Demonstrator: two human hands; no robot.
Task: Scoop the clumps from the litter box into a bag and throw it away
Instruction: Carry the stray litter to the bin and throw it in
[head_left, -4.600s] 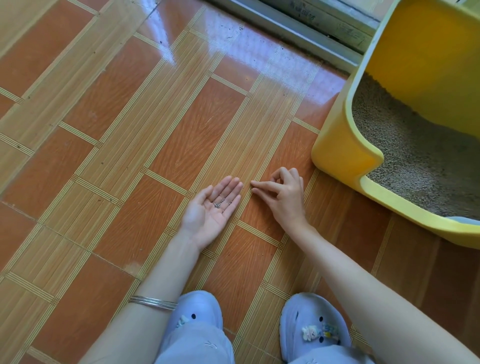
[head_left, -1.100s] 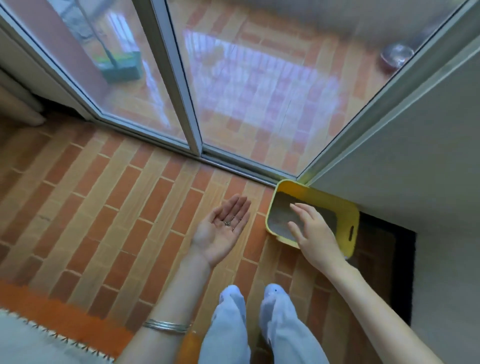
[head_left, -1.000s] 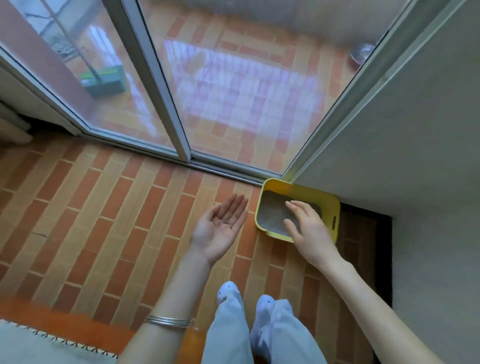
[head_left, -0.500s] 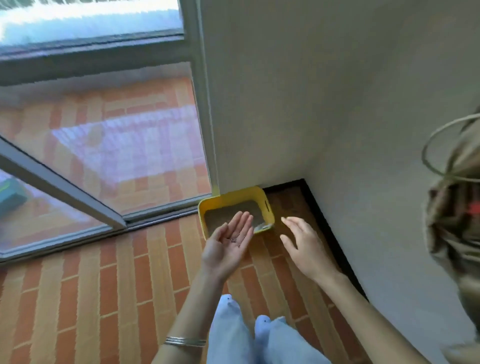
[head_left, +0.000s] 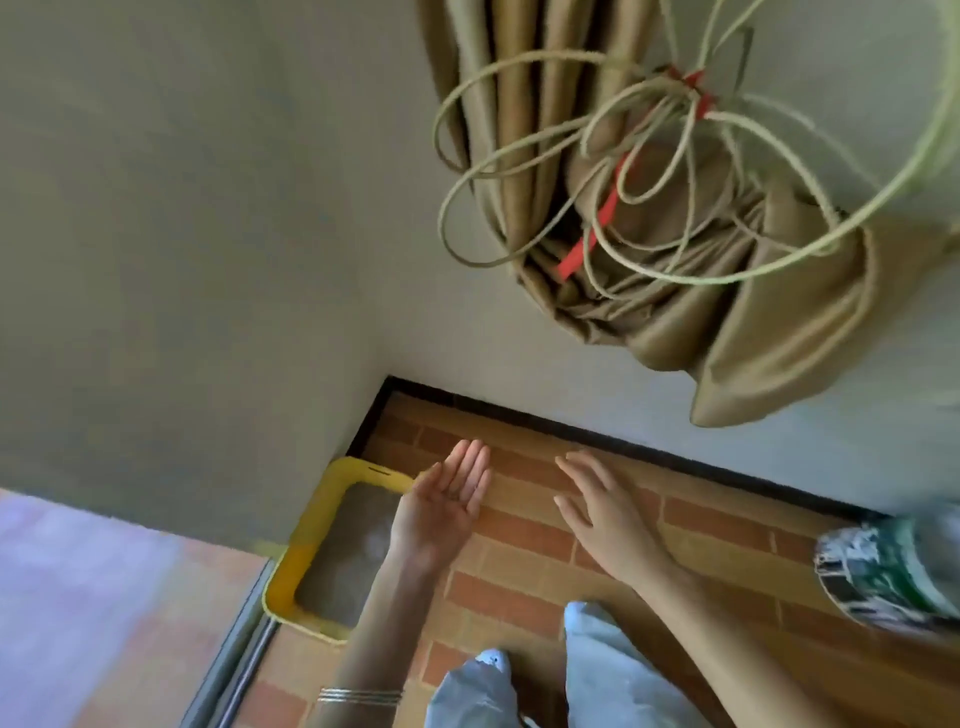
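The yellow litter box (head_left: 304, 545) stands on the floor in the corner by the wall, at lower left, with grey litter (head_left: 348, 551) inside. My left hand (head_left: 447, 501) is held palm up with straight fingers, partly in front of the box; whether anything lies in the palm is too blurred to tell. My right hand (head_left: 602, 506) hovers palm down over the brick-patterned floor, fingers spread and holding nothing. No bag or scoop is in view.
A tan curtain (head_left: 701, 291) tied with looped cord (head_left: 597, 156) hangs on the wall at upper right. A green and white patterned object (head_left: 883, 566) sits at the right edge. A sliding door track (head_left: 228, 660) runs at lower left. My legs stand below.
The view has swung to the right, from the glass door to the wall corner and the curtain. The litter box now lies at lower left. Both hands stay held out in front.
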